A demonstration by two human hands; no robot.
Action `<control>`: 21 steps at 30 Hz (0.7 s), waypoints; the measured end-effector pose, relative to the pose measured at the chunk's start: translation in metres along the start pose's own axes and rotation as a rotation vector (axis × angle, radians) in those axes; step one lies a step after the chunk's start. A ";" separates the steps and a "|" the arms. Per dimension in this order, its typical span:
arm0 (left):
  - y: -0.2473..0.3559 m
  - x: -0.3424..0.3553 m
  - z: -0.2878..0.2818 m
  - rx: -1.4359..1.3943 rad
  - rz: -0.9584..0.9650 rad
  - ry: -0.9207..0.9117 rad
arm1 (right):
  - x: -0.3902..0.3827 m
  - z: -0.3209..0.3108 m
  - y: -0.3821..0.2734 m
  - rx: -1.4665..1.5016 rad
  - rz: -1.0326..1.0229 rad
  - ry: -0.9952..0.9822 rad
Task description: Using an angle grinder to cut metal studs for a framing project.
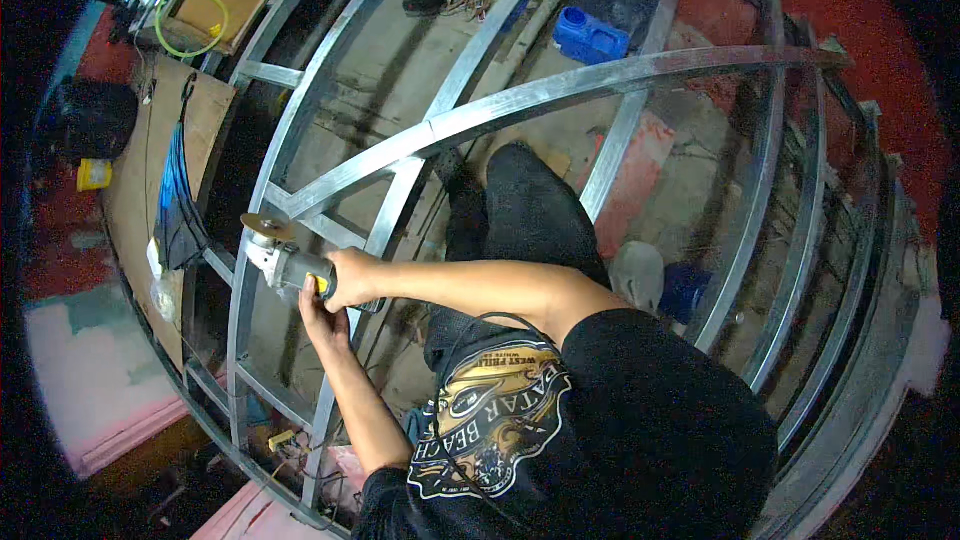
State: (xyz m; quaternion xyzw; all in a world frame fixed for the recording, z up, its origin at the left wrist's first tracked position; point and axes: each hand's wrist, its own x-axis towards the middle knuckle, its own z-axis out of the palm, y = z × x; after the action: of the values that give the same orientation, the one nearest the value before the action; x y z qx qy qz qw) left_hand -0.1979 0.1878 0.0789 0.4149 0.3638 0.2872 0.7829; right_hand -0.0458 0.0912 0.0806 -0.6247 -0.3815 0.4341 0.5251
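Observation:
An angle grinder (301, 271) with a round brownish disc (268, 226) is held left of centre, over the welded metal frame (405, 146). My right hand (354, 278) is wrapped round the grinder's rear body. From below, my left hand (322, 314) also grips it, thumb up along the housing. The disc is close to a frame bar at its left end; I cannot tell whether it touches. Where the fingers curl under the tool they are partly hidden.
Curved metal bars cross the space around my legs. A blue jerrycan (590, 35) stands on the floor beyond the frame. At the left, a folded blue and black umbrella (178, 205) lies by a brown board (135, 145), near a yellow container (94, 175). A yellow-green hose loop (226, 20) is farther back.

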 end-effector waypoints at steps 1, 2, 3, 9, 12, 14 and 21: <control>0.001 -0.007 0.006 0.016 0.005 0.003 | -0.003 -0.001 0.000 0.003 0.021 -0.029; 0.001 -0.014 0.014 0.032 -0.005 0.018 | -0.006 -0.004 0.000 -0.032 0.016 -0.020; 0.002 -0.022 0.022 0.024 -0.057 0.042 | -0.008 -0.006 0.002 -0.050 0.026 -0.027; -0.011 -0.044 0.067 0.336 -0.067 0.247 | -0.010 -0.003 0.022 -0.060 0.035 -0.034; -0.013 -0.041 0.074 0.500 -0.102 0.372 | -0.005 0.003 0.030 -0.307 -0.050 -0.099; -0.013 -0.036 0.074 0.524 -0.142 0.387 | -0.009 -0.005 0.035 -0.044 -0.058 -0.078; -0.035 -0.030 0.071 0.110 0.014 0.282 | -0.009 -0.035 0.039 -0.127 -0.102 -0.303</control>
State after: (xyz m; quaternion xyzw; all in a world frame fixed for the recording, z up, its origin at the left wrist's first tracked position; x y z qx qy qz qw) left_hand -0.1530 0.1167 0.0867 0.4152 0.4825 0.3279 0.6980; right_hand -0.0146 0.0654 0.0464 -0.5639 -0.5142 0.4710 0.4425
